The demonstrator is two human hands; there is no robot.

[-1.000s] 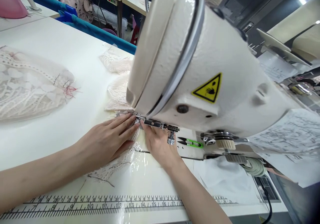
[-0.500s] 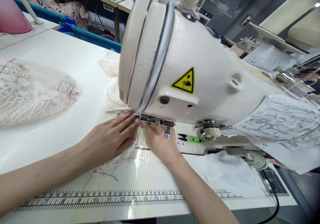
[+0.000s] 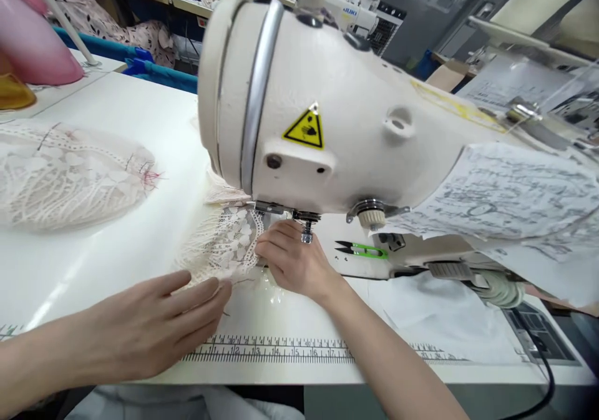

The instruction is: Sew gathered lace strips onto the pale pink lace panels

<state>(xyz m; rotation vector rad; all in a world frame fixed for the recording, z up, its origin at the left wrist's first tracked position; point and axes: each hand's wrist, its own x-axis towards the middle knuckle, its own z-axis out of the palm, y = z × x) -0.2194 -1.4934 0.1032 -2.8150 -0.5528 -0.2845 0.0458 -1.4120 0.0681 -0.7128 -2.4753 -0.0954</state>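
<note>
Cream lace fabric [image 3: 227,239] lies under the head of a white sewing machine [image 3: 346,126], its dotted edging running toward me. My right hand [image 3: 297,258] is closed at that edging, just in front of the presser area, with fingers curled and pinching the lace border. The needle and presser foot are hidden behind the machine head and hand. My left hand [image 3: 173,320] lies lower left with fingers stretched out, its fingertips by the near end of the lace. Dark loose threads stick out from that end.
Another lace piece [image 3: 79,176] with red threads lies on the table at left. Green thread snips [image 3: 360,249] rest on the machine bed. A printed ruler [image 3: 276,350] runs along the front edge. Handwritten paper [image 3: 515,201] hangs from the machine arm. A pink object [image 3: 51,39] stands back left.
My left hand has drawn back from the presser area toward the lower left, uncovering the lace. My right hand stays near the presser area, now curled at the lace edge. The view has shifted.
</note>
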